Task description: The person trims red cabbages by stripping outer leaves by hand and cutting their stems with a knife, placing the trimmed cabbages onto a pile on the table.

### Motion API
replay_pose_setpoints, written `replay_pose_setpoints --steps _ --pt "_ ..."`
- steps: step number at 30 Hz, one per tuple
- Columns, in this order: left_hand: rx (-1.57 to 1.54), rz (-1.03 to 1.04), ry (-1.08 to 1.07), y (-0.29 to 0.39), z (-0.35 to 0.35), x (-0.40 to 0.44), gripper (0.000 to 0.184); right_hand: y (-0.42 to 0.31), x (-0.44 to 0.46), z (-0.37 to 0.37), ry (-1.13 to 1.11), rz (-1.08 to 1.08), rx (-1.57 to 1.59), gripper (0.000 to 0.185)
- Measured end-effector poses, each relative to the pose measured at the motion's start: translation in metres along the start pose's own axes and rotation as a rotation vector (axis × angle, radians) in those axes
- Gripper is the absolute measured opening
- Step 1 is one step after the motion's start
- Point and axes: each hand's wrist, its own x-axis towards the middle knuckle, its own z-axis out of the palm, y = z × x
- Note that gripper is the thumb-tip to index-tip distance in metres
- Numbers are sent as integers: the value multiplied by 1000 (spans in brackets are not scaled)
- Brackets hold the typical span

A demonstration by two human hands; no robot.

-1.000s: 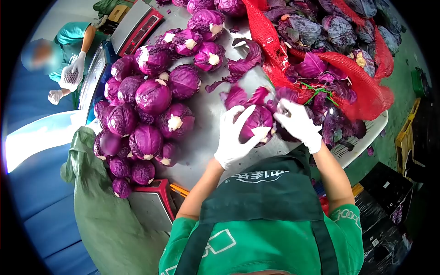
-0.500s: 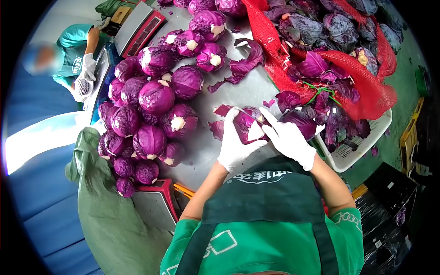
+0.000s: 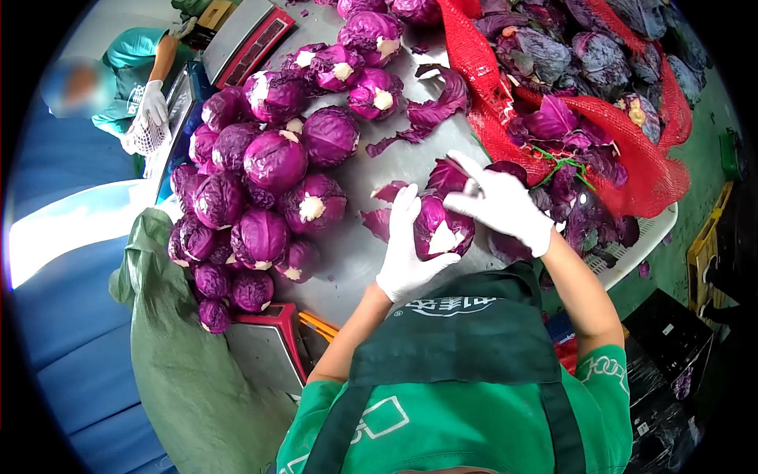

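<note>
Cabbage (image 3: 440, 220) could have rolled: left hand's (image 3: 403, 251) spread fingers hugged one side; right hand's (image 3: 507, 207) were spread too.

From where I stand, the left hand (image 3: 405, 251) covers the left flank of the cut cabbage (image 3: 442, 229), and I can't make out whether the right hand (image 3: 503, 204) has anything tucked beneath its curled fingers; the lower heads in the cabbage heap (image 3: 264, 170) are buried, while the farthest ones are cut off by the view's far edge. The co-worker's face (image 3: 81, 87) is blurred out; the white crate (image 3: 643, 245) lies mostly hidden under leaves and red netting (image 3: 643, 186); the label on the black box (image 3: 668, 325) is too small to read.
</note>
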Motion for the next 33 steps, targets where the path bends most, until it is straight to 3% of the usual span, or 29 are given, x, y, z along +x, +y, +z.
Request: replay_pose_setpoints --steps 1,2,4,5,8,9,12,14,16,18,20,24,26,29,33 --pt "79 82 -10 -6 0 -2 105 -2 -2 13 107 -136 -87 80" --pt "76 80 -9 -9 0 -3 105 7 2 33 283 -264 -247 67" --pt "92 119 1 -11 -1 -6 105 14 11 27 120 -212 -103 51" --pt "80 113 -23 -11 -3 -7 105 25 15 35 288 -417 -137 30" --pt "39 101 -58 -8 -7 -11 106 30 31 39 327 -332 -321 21" --pt "13 203 -59 -12 -5 -12 106 42 46 40 463 -293 -370 17" --pt "10 105 1 -10 -3 -18 107 65 60 35 519 -165 -251 23" --pt "29 -130 153 -1 -1 -15 107 27 35 28 544 -124 -30 30" --pt "235 -150 189 9 -3 -7 107 1 7 35 484 -103 10 39" --pt "339 -187 4 25 -15 0 105 22 1 63 695 -442 -187 38" --pt "332 -140 -35 25 -15 2 105 17 -20 66 522 -314 -105 36" --pt "296 -138 17 16 -1 1 107 11 -45 63 444 -126 -90 43" --pt "123 -196 79 13 2 2 107 5 -57 67 380 -103 -249 51" --pt "134 -204 88 16 2 4 104 0 -61 75 263 -34 -178 53" --pt "240 -177 88 21 9 5 103 0 -47 74 272 -9 -219 50"
